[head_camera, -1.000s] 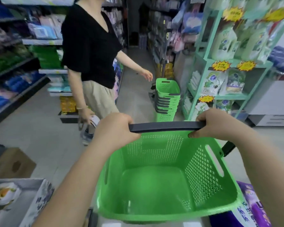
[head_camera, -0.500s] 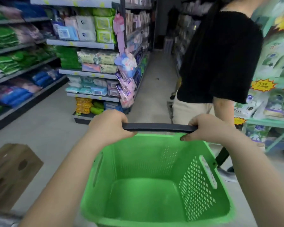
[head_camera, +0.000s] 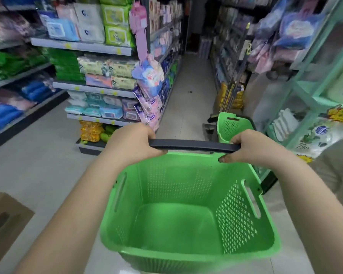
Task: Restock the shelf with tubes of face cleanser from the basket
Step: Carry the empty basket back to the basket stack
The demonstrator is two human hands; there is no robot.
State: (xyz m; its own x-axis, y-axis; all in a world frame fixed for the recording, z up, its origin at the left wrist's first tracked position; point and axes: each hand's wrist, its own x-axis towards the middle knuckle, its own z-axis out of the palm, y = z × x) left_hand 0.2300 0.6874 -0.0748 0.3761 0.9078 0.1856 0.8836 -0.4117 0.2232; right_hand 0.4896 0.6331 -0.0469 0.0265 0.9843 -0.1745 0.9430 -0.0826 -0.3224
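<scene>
I carry a green plastic basket [head_camera: 244,210] in front of me; nothing lies inside it and no tubes of face cleanser show. Its dark grey handle bar [head_camera: 192,145] runs across the top. My left hand [head_camera: 131,144] grips the bar's left end with fingers curled round it. My right hand [head_camera: 254,148] grips the right end, thumb under the bar. Shelves [head_camera: 81,45] of wipes and packaged goods stand ahead on the left.
An aisle [head_camera: 190,99] runs forward between shelving. A stack of green baskets [head_camera: 233,123] stands on the floor ahead right. A mint-green rack [head_camera: 305,99] with pouches is at the right. A brown cardboard box [head_camera: 4,220] sits low left. A person's beige clothing [head_camera: 333,171] shows at the right edge.
The view has swung on; the person in black has slid from the middle right to the right edge, baring the aisle and basket stack. Both hands keep their grip on the handle.
</scene>
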